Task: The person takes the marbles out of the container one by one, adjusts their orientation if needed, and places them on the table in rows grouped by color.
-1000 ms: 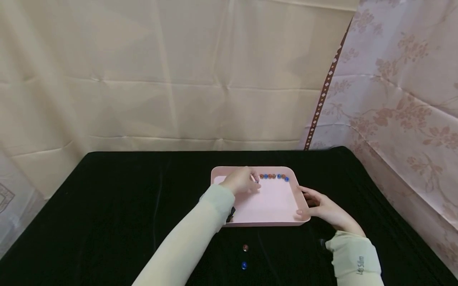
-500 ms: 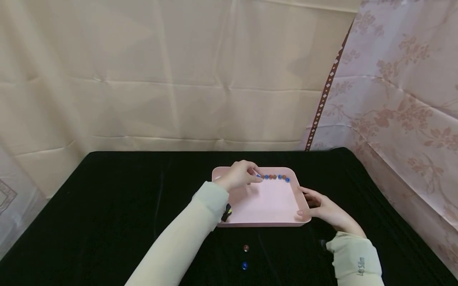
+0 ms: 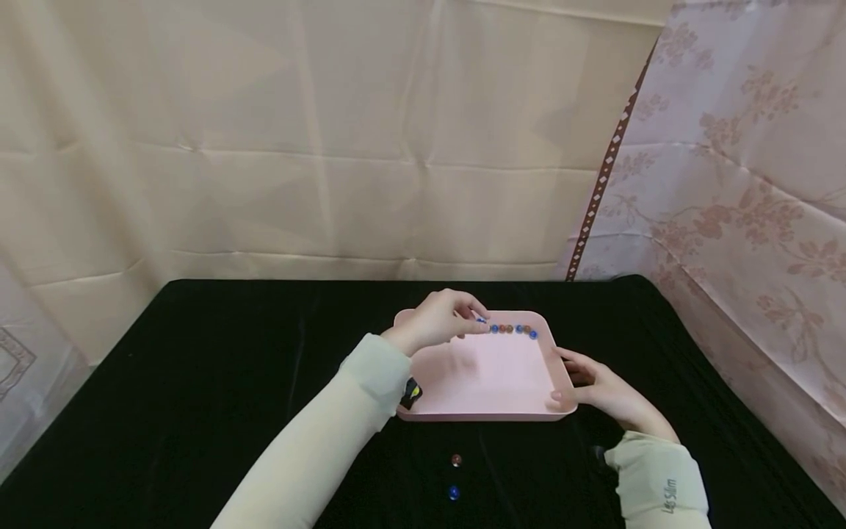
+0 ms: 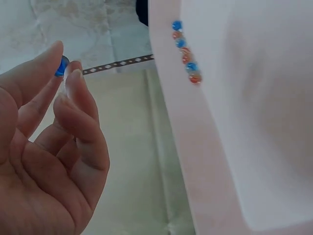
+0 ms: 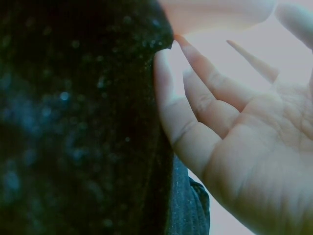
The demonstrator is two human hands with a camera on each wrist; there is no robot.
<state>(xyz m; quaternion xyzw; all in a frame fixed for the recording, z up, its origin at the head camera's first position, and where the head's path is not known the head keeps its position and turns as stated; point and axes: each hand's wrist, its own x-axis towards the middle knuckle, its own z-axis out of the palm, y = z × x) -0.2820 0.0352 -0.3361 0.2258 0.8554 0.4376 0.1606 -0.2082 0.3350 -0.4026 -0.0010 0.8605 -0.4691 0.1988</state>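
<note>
My left hand is over the far left of a pink tray, its thumb and fingertips pinching a blue marble. In the left wrist view this marble shows beyond the tray's rim, apart from the row. Along the tray's far wall runs a row of several blue and orange-brown marbles, its left end overlapped by the left fingertips. At the tray's right side, my right hand grips the wall, thumb over the rim and fingers along the outside. The right wrist view shows those fingers bent beside dark cloth.
On the black cloth in front of the tray lie a brown marble and, nearer, a blue marble. A cream curtain hangs behind the table, and a floral curtain on the right.
My left hand has risen and moved away from me, from inside the tray toward its far rim, with the blue marble pinched. My right hand stays at the tray's side.
</note>
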